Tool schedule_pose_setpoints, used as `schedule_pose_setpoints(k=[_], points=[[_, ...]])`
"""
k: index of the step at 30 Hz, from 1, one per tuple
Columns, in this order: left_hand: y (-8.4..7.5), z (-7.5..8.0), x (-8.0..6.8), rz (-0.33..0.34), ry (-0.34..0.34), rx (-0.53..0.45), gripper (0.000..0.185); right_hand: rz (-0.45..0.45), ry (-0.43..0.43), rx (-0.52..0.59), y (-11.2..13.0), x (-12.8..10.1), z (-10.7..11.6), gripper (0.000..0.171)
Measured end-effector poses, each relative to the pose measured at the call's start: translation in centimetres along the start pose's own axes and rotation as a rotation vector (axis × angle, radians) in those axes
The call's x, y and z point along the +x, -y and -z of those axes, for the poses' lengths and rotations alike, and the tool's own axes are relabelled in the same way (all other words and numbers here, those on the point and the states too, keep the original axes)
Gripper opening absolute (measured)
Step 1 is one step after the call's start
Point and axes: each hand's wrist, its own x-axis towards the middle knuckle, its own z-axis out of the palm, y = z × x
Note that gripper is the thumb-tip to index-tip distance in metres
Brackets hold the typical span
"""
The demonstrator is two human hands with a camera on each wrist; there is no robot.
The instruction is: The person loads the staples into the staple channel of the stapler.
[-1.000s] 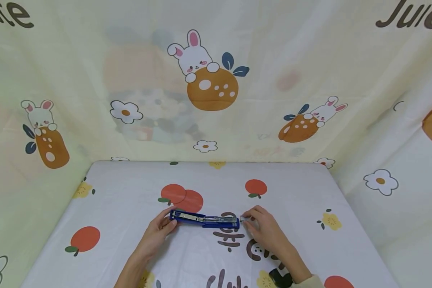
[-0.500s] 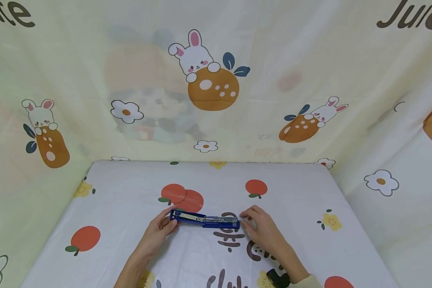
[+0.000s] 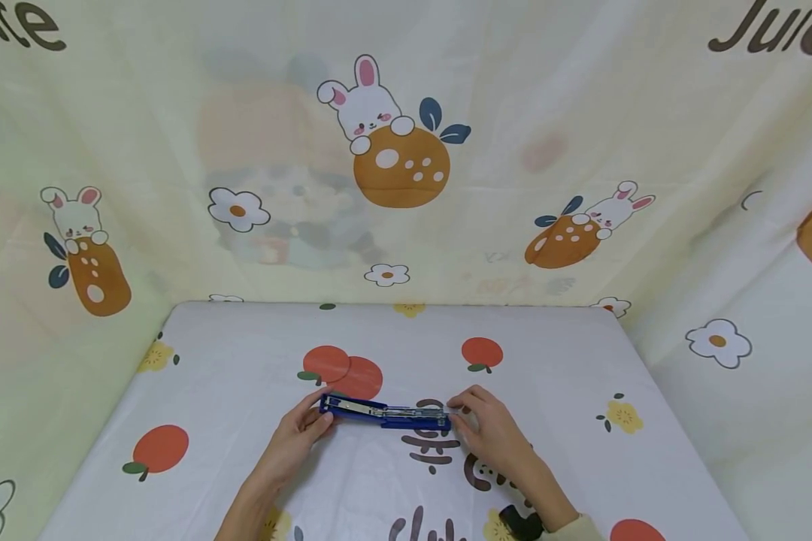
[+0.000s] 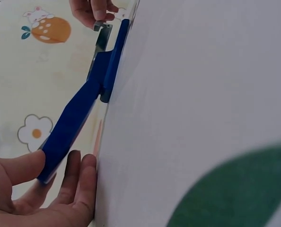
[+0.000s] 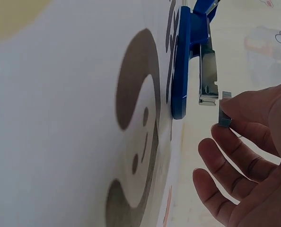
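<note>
A blue stapler point(image 3: 382, 413) lies swung open across the table, its metal staple tray point(image 5: 208, 75) exposed. My left hand point(image 3: 296, 436) pinches the end of the raised cover point(image 4: 65, 130) between thumb and fingers. At the other end, my right hand point(image 3: 497, 428) holds a short strip of staples point(image 5: 224, 111) between thumb and index finger. In the right wrist view the strip is right by the front end of the tray; whether they touch I cannot tell. The remaining right fingers are spread loosely below. The stapler's base point(image 5: 180, 71) rests on the cloth.
A white cloth printed with fruit and letters covers the table point(image 3: 243, 496). Patterned curtains point(image 3: 501, 75) hang behind and at both sides. A black object point(image 3: 522, 522) sits beside my right wrist at the front.
My right hand has moved slightly left with the staple strip, closer to the stapler's front end. The left hand and the stapler stay where they were.
</note>
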Motion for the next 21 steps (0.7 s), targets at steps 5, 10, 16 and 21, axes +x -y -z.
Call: schedule_pose_setpoints(k=[5,10,16,21], points=[[-0.18,-0.19,-0.05,0.01,0.0,-0.017,0.051,0.008,0.015,0.02,0.26,0.15,-0.2,0.016],[-0.08,-0.1,-0.1,0.007,-0.002,-0.014,0.051,-0.003,0.04,0.025,0.48,0.29,-0.52,0.015],[0.14,0.06,-0.06,-0.018,0.01,-0.003,0.052,0.023,0.041,0.015,0.67,0.35,-0.67,0.014],[0.23,0.11,0.16,-0.003,0.011,-0.014,0.052,0.021,0.033,0.016,0.92,0.46,-0.83,0.015]])
